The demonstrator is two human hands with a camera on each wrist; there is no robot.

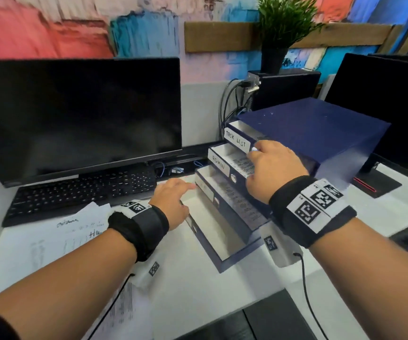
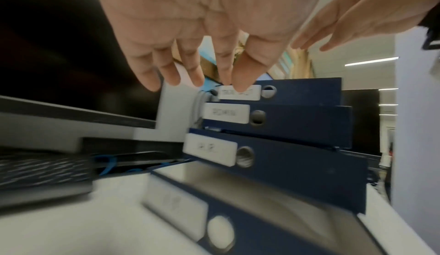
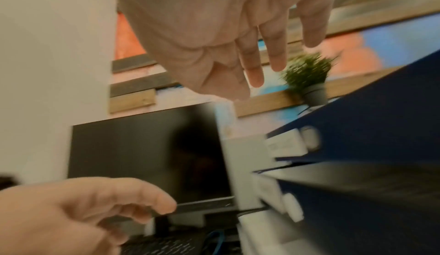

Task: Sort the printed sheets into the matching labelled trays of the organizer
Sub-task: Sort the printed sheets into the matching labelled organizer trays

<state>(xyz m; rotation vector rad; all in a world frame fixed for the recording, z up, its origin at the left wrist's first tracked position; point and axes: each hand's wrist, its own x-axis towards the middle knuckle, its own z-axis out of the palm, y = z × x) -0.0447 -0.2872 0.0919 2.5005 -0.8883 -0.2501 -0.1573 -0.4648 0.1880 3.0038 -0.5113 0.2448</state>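
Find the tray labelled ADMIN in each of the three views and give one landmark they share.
Head: the ADMIN tray sits right of centre, second from the top, under the right hand.
Left wrist: the ADMIN tray is right of centre, second drawer front down.
Right wrist: too blurred to tell which drawer front is ADMIN.
Shared landmark: the dark monitor, left of the organizer.

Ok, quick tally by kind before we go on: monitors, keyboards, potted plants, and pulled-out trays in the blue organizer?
Monitors: 2
Keyboard: 1
Potted plant: 1
Organizer trays: 4, namely TASK LIST, ADMIN, a third, and the bottom one
Total: 8
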